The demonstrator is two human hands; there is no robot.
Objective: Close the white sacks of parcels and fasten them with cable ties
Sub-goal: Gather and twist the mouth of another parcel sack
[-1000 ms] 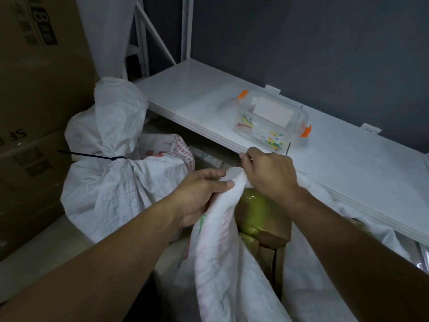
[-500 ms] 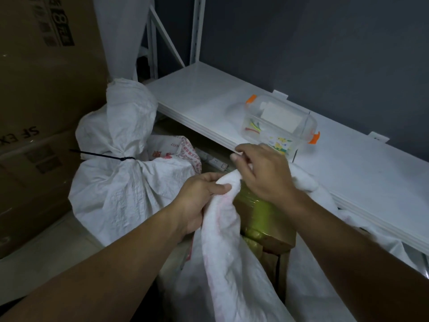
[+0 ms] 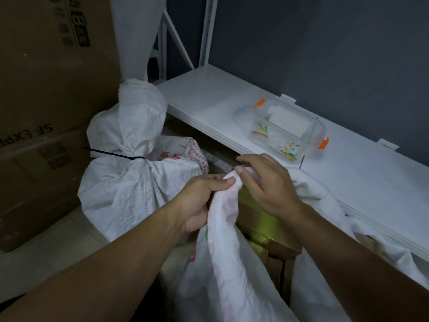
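Change: both hands have stayed on the sack's mouth; the right fingers have curled further over the rim, towards the left thumb. The view has swung left.
Left fingers: thumb and fingers pinch a fold of white fabric.
Right fingers: curled over the top of the same gathered rim, grasping it.
Left hand: at 9 o'clock of the gather, knuckles up.
Right hand: at 3 o'clock of the gather, touching the left hand's fingertips across the fabric.
Open sack: hangs from both hands down to 6 o'clock; mouth only partly bunched, far side slack at 3 o'clock.
Parcel: brown box with yellowish tape, exposed under the right hand.
Tied sack: at 9 o'clock, neck cinched by a black cable tie.
Clear box: at 1 o'clock on the white shelf; coloured strips inside, type not confirmed.
Step, judged: gathering the mouth; no tie in hand.
Next move, judged: draw in the slack side over the parcel, hold the neck one-handed, then fetch a tie.
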